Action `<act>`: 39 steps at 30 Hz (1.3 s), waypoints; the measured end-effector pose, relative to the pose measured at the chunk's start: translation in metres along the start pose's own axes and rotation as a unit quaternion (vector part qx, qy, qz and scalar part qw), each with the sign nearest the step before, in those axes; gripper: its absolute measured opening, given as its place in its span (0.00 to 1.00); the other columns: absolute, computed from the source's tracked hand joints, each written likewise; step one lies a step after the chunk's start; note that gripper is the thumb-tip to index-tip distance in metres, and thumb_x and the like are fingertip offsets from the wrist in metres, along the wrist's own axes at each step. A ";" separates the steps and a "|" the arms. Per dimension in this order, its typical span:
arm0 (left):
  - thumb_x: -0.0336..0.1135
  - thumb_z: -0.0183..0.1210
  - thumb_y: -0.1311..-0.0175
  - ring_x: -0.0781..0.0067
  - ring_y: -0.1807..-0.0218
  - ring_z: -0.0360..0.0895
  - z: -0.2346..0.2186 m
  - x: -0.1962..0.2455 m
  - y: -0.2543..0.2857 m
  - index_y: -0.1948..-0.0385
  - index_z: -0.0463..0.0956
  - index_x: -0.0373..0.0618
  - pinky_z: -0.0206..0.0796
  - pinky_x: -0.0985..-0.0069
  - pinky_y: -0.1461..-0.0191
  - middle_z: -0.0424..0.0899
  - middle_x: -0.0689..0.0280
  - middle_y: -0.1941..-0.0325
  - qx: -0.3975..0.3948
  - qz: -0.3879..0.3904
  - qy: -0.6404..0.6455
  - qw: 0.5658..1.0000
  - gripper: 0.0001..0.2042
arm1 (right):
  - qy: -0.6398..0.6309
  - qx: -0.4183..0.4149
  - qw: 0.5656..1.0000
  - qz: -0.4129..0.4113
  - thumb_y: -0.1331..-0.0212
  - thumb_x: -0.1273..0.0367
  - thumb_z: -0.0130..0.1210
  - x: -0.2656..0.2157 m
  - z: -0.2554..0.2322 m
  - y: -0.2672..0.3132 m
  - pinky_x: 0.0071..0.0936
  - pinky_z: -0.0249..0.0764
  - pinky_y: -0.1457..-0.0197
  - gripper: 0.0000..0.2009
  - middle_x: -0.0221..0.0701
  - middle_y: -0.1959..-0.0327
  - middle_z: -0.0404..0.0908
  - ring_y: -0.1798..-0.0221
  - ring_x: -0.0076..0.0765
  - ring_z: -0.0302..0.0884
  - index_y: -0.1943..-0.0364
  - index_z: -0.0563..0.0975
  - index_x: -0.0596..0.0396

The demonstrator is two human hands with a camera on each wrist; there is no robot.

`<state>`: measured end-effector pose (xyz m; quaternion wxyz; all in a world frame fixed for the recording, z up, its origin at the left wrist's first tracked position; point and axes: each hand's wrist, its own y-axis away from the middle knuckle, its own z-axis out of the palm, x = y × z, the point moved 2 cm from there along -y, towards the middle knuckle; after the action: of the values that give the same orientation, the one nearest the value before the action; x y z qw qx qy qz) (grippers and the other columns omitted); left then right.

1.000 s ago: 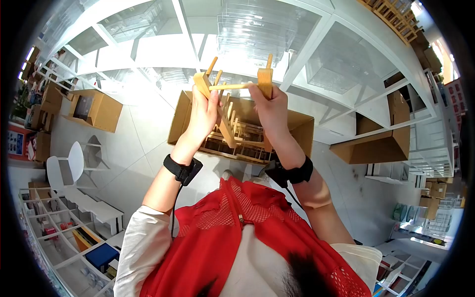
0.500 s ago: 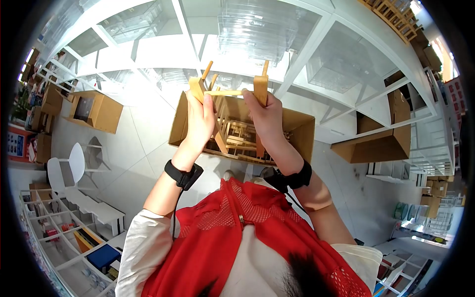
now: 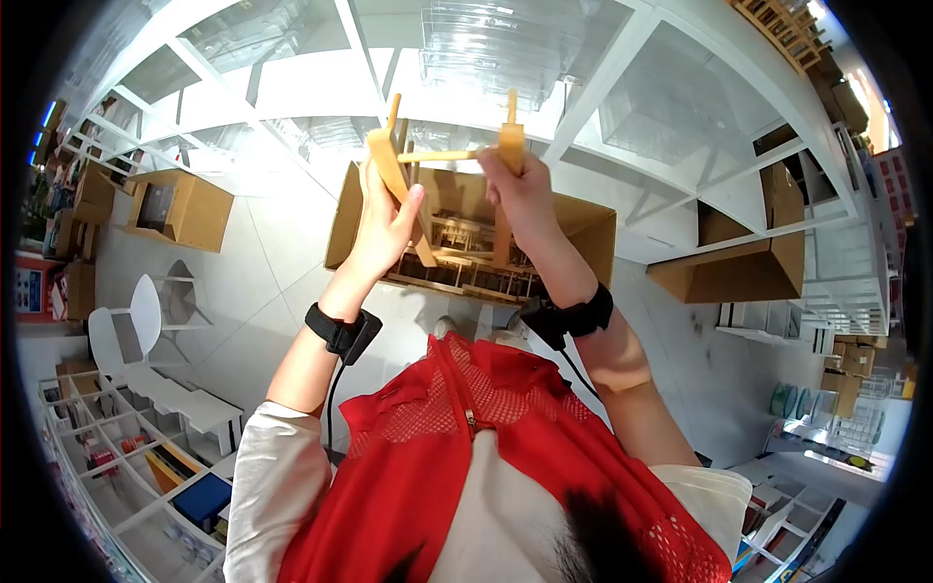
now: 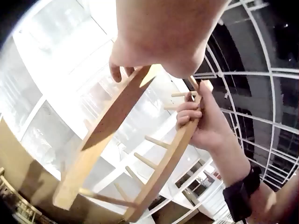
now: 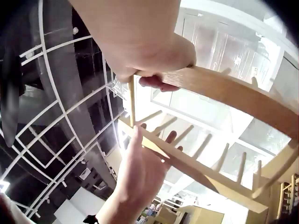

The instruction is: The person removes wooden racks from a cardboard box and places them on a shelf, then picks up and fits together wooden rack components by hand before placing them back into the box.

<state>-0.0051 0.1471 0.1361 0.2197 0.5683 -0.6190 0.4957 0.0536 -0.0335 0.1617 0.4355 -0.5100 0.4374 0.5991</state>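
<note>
Both hands hold up a pale wooden rack with two long side bars, round crosspieces between them and a row of pegs along each bar. My left hand (image 3: 381, 225) holds the left bar (image 3: 389, 163), fingers behind it and thumb on the inner side. My right hand (image 3: 526, 199) grips the right bar (image 3: 511, 146) near its upper end, beside a crosspiece (image 3: 442, 155). In the left wrist view the right hand (image 4: 208, 122) has fingers curled round its bar. The right wrist view shows the left hand (image 5: 142, 172) against the opposite bar (image 5: 196, 170).
Below the rack stands an open cardboard box (image 3: 589, 238) with several wooden racks (image 3: 466, 233) inside. White shelving (image 3: 622, 68) with clear plastic containers (image 3: 486, 58) rises ahead. More cardboard boxes (image 3: 185, 209) stand at left and right, and a white chair (image 3: 146, 316) is at left.
The rack has shifted slightly left and upward in the head view, its tilt changing. My left thumb has moved away from the crosspiece end. My right hand keeps its grip near the upper end.
</note>
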 end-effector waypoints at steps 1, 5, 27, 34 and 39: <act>0.31 0.55 0.41 0.51 0.35 0.54 -0.002 0.006 0.000 0.38 0.47 0.38 0.50 0.63 0.34 0.49 0.50 0.36 -0.015 0.012 -0.020 1.000 0.31 | -0.030 0.004 1.000 0.004 0.45 0.61 0.58 -0.001 -0.003 0.000 0.21 0.65 0.75 0.13 0.25 0.82 0.72 0.79 0.19 0.68 0.72 0.74 0.57; 0.29 0.59 0.45 0.52 0.30 0.50 -0.007 0.005 0.006 0.37 0.50 0.42 0.51 0.64 0.33 0.45 0.53 0.30 -0.055 0.028 -0.088 0.994 0.34 | -0.280 0.031 0.959 -0.037 0.42 0.61 0.54 -0.013 -0.019 -0.003 0.23 0.64 0.75 0.12 0.23 0.84 0.66 0.83 0.21 0.62 0.75 0.71 0.54; 0.25 0.64 0.54 0.51 0.32 0.51 0.072 -0.038 0.070 0.67 0.76 0.41 0.56 0.63 0.39 0.63 0.47 0.42 -0.042 -0.161 -0.067 0.984 0.11 | 0.223 0.178 0.958 -0.027 0.50 0.57 0.62 0.127 -0.014 0.041 0.37 0.35 0.29 0.53 0.53 0.33 0.33 0.29 0.49 0.32 0.35 0.31 0.63; 0.17 0.54 0.48 0.48 0.34 0.53 0.152 -0.041 0.088 0.55 0.73 0.41 0.57 0.63 0.38 0.41 0.50 0.32 -0.087 -0.122 -0.030 0.988 0.17 | 0.088 0.078 0.991 0.061 0.47 0.62 0.56 0.151 -0.051 0.046 0.38 0.61 0.43 0.27 0.55 0.43 0.61 0.41 0.50 0.63 0.48 0.65 0.67; 0.21 0.50 0.44 0.47 0.45 0.68 0.241 -0.067 0.109 0.43 0.62 0.40 0.63 0.64 0.43 0.56 0.46 0.36 -0.205 -0.229 0.002 0.952 0.23 | 0.151 0.057 0.968 0.195 0.47 0.63 0.57 0.235 -0.132 0.031 0.35 0.72 0.60 0.20 0.45 0.66 0.78 0.63 0.47 0.77 0.56 0.70 0.64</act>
<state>-0.0178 -0.0430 -0.0589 0.4400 0.6364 -0.5605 0.2955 0.0308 -0.1510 -0.0818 0.2678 -0.4736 0.6223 0.5627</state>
